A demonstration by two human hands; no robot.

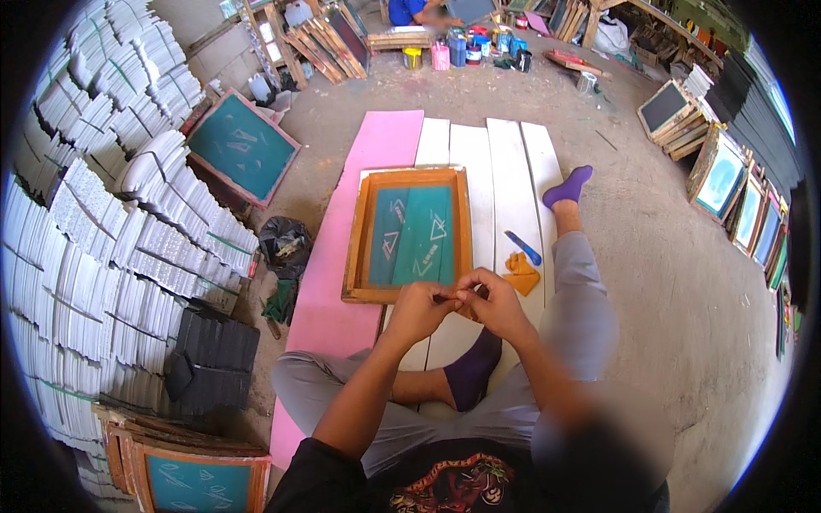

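My left hand (421, 313) and my right hand (495, 305) meet over the near edge of a wooden-framed printing screen (352, 248). Fingers of both are pinched together, tip to tip; whatever sits between them is too small or hidden to make out. The screen lies flat on the boards, its green mesh (410, 235) marked with pale angular outlines. Right of the screen lie a blue utility knife (523, 247) and, just nearer, a crumpled orange-yellow piece of material (521, 275), close to my right hand.
I sit on a bench of white (470, 145) and pink boards (389, 141). Tall bundled stacks of white sheets (94, 256) crowd the left, beside a black plastic bag (285, 244). More framed screens (244, 145) lean around. Paint cans (440, 57) and a person in blue (406, 12) are at the back.
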